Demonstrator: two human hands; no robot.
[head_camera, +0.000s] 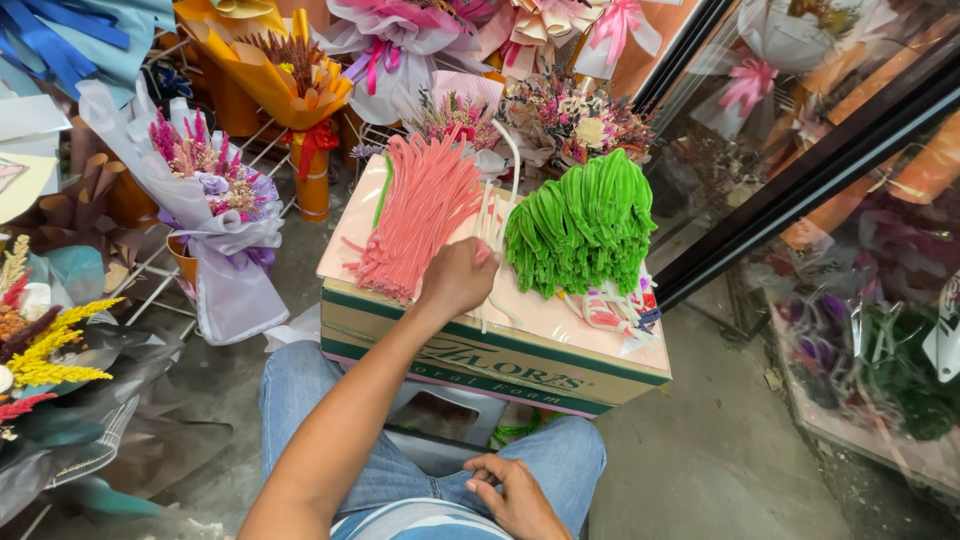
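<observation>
Left hand, centre frame, fingers curled shut around pale pipe cleaners atop a cardboard box, between a pink pipe-cleaner pile and a green pile. Right hand, bottom centre, rests on the jeans, fingers loosely bent, holding nothing. Wrapped bouquets crowd upper left.

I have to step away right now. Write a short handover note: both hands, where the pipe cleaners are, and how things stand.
Left hand: closed around a pink pipe cleaner, at the edge of the pink pile on the cardboard box.
Right hand: empty, resting on the lap, fingers curled.
Green pile lies on the right of the box top, untouched; a few white stems lie between the piles.
Nothing shaped so far. Both piles are left.
</observation>
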